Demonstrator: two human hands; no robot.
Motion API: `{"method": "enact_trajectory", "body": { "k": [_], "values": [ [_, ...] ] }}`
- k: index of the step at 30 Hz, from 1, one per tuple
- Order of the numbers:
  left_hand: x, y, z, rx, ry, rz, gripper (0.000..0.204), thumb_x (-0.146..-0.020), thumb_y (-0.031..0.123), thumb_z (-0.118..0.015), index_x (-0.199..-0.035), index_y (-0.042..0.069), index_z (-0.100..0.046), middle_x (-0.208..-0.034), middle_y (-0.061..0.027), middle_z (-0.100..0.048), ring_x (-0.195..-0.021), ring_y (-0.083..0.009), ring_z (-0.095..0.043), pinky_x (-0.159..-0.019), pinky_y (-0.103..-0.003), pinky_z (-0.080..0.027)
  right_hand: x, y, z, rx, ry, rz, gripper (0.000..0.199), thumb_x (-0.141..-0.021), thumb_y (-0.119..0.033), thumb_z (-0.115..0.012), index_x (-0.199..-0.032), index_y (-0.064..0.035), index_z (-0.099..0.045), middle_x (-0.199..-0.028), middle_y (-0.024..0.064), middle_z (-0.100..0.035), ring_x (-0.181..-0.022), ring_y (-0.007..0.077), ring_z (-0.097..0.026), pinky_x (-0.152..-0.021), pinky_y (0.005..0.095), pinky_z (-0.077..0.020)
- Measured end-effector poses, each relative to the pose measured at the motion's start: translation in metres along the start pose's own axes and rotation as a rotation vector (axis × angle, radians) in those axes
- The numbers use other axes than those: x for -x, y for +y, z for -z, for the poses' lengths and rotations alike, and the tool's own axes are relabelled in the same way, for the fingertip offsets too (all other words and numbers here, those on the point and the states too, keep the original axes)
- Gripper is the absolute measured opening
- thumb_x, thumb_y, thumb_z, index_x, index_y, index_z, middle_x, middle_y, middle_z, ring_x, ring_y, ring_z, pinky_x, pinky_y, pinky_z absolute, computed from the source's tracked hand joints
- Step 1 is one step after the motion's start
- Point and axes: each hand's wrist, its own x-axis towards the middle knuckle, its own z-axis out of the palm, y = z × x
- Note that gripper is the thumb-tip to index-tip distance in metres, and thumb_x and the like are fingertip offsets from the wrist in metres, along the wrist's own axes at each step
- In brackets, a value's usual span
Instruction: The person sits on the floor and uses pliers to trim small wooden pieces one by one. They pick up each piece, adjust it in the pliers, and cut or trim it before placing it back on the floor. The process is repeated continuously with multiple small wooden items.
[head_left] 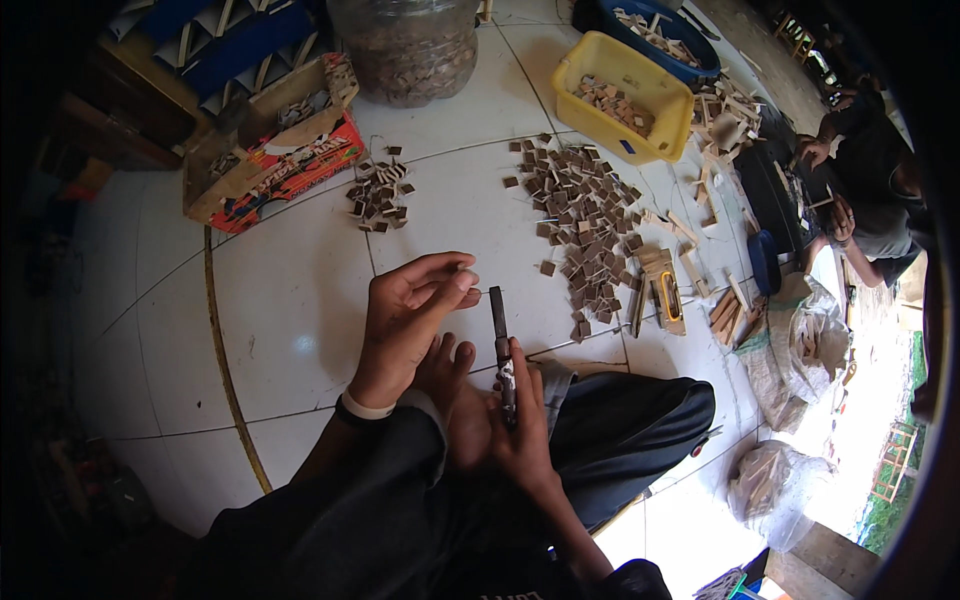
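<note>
My left hand (408, 312) is raised in front of me, thumb and fingertips pinched together. Whatever lies between those fingertips is too small to make out, though a fine thread-like line shows beside them. Just to its right, my right hand (525, 425) grips a narrow dark hand tool (501, 330), its slim end pointing away from me. The tool's lower part has pale, worn-looking patches. Its tip stands close to my left fingertips. Beneath the hands is my bare foot (457, 400). Beyond them lies a wide heap of small brown square pieces (585, 225), many with thin light pegs.
A smaller pile of square pieces (380, 195) lies ahead left, near a red printed cardboard box (290, 170). Ahead are a clear plastic tub (405, 50), a yellow basin (570, 75) and a blue basin (610, 20). Sacks (790, 350) and another person (870, 170) are at right.
</note>
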Motion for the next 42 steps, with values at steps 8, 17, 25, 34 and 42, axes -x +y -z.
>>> {"method": "enact_trajectory", "body": {
  "k": [8,17,25,34,42],
  "values": [
    [0.002,0.003,-0.001,0.009,-0.011,0.007,0.036,-0.103,0.021,-0.072,-0.128,-0.004,-0.068,-0.11,-0.012,-0.073,-0.102,-0.0189,-0.073,-0.095,-0.032,-0.059,0.0,-0.001,0.001,0.051,0.008,0.025,0.078,-0.097,0.007,-0.06,-0.167,-0.0068,-0.03,-0.123,0.0223,-0.053,-0.107,0.0371,-0.056,-0.099,0.0399,-0.0469],
    [0.003,0.003,-0.001,0.004,-0.013,0.024,0.036,-0.103,0.023,-0.072,-0.127,-0.004,-0.068,-0.11,-0.0112,-0.073,-0.1,-0.0188,-0.073,-0.094,-0.032,-0.058,0.003,-0.004,0.002,0.042,-0.001,-0.009,0.078,-0.097,0.007,-0.06,-0.168,-0.0076,-0.029,-0.122,0.0224,-0.053,-0.109,0.0368,-0.056,-0.1,0.0406,-0.0471],
    [0.002,-0.001,-0.001,0.045,-0.001,0.016,0.034,-0.103,0.022,-0.072,-0.126,-0.003,-0.069,-0.111,-0.0098,-0.072,-0.101,-0.0181,-0.072,-0.096,-0.033,-0.059,0.001,-0.007,0.006,0.083,0.015,0.034,0.078,-0.097,0.007,-0.059,-0.167,-0.0085,-0.03,-0.12,0.0214,-0.053,-0.108,0.0371,-0.057,-0.096,0.041,-0.0487],
    [0.001,-0.005,-0.01,0.101,-0.072,-0.01,0.042,-0.105,0.015,-0.067,-0.143,-0.001,-0.056,-0.116,-0.0122,-0.073,-0.107,-0.0197,-0.071,-0.098,-0.033,-0.058,-0.001,-0.009,0.006,0.101,0.044,0.068,0.075,-0.097,0.006,-0.06,-0.166,-0.0074,-0.033,-0.118,0.0225,-0.056,-0.103,0.0387,-0.059,-0.092,0.0419,-0.0501],
    [0.0,-0.011,0.0,0.274,-0.191,0.183,0.038,-0.103,0.013,-0.07,-0.137,-0.003,-0.06,-0.11,-0.0123,-0.074,-0.105,-0.0201,-0.071,-0.095,-0.034,-0.058,0.004,-0.005,0.002,-0.152,-0.075,0.035,0.072,-0.098,0.003,-0.061,-0.164,-0.0031,-0.034,-0.118,0.0184,-0.059,-0.104,0.0317,-0.061,-0.092,0.0399,-0.0498]
  ]
}}
